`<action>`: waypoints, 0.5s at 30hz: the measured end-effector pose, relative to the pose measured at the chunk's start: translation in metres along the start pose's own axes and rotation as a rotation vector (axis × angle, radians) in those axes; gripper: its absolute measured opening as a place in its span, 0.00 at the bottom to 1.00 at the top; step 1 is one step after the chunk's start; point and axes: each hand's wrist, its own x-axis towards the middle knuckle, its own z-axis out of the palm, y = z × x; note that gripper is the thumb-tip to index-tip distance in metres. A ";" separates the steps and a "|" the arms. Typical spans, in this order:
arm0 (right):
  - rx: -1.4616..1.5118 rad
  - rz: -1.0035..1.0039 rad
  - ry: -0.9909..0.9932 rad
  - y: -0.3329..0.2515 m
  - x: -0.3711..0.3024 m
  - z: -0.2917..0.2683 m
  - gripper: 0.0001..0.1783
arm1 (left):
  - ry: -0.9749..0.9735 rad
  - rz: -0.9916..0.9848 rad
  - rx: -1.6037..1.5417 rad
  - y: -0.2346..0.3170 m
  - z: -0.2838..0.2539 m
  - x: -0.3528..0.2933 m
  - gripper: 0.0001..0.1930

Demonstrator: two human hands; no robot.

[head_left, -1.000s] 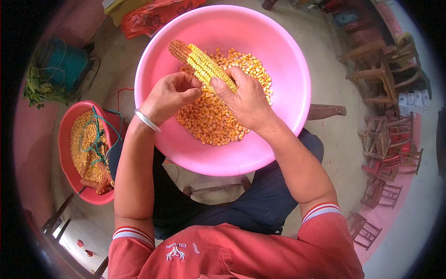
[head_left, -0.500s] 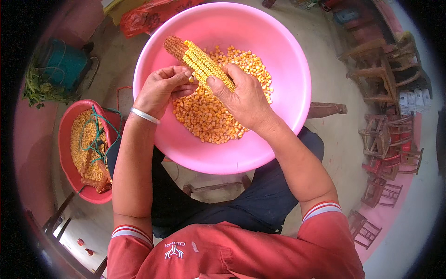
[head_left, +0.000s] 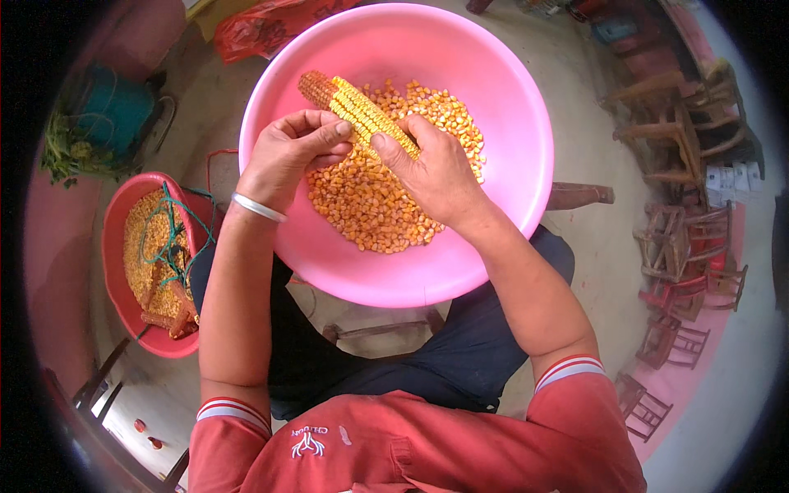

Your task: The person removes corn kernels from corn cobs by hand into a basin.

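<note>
An ear of corn (head_left: 366,113), partly stripped to bare brown cob at its upper left end, is tilted over a large pink basin (head_left: 514,148). My right hand (head_left: 434,168) grips its lower right end, thumb along the rows and fingers behind. At the left edge of the ear is my left hand (head_left: 297,148), wearing a silver bangle (head_left: 259,206). Its thumb is pressed to the curled fingers, the thumb tip against the ear; anything pinched there is hidden. Loose yellow kernels (head_left: 370,209) lie heaped in the basin beneath both hands.
To the left stands a red bucket (head_left: 115,275) holding kernels, bare cobs and green cord. A red plastic bag (head_left: 271,31) lies beyond the basin. Wooden chairs (head_left: 662,131) line the right wall. A teal container (head_left: 115,111) with leafy greens sits at far left.
The kernel seen at my left fingertips is out of sight. My left thumb has come up against the ear. Basin, ear and hands appear slightly further right.
</note>
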 end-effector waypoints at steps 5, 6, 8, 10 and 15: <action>0.039 -0.045 0.028 0.003 -0.001 0.004 0.27 | 0.027 0.039 0.015 -0.003 0.006 0.000 0.11; 0.043 -0.036 0.033 0.004 -0.001 0.004 0.27 | 0.039 0.034 0.003 -0.003 0.008 0.001 0.12; 0.045 -0.027 0.037 0.004 -0.001 0.003 0.27 | 0.029 -0.007 -0.108 -0.005 0.009 0.004 0.11; 0.020 -0.068 0.068 0.003 -0.001 0.004 0.27 | 0.027 -0.049 -0.214 -0.004 0.008 0.004 0.11; 0.101 -0.070 0.080 0.003 0.000 0.008 0.27 | 0.003 -0.028 -0.275 -0.010 0.006 0.008 0.10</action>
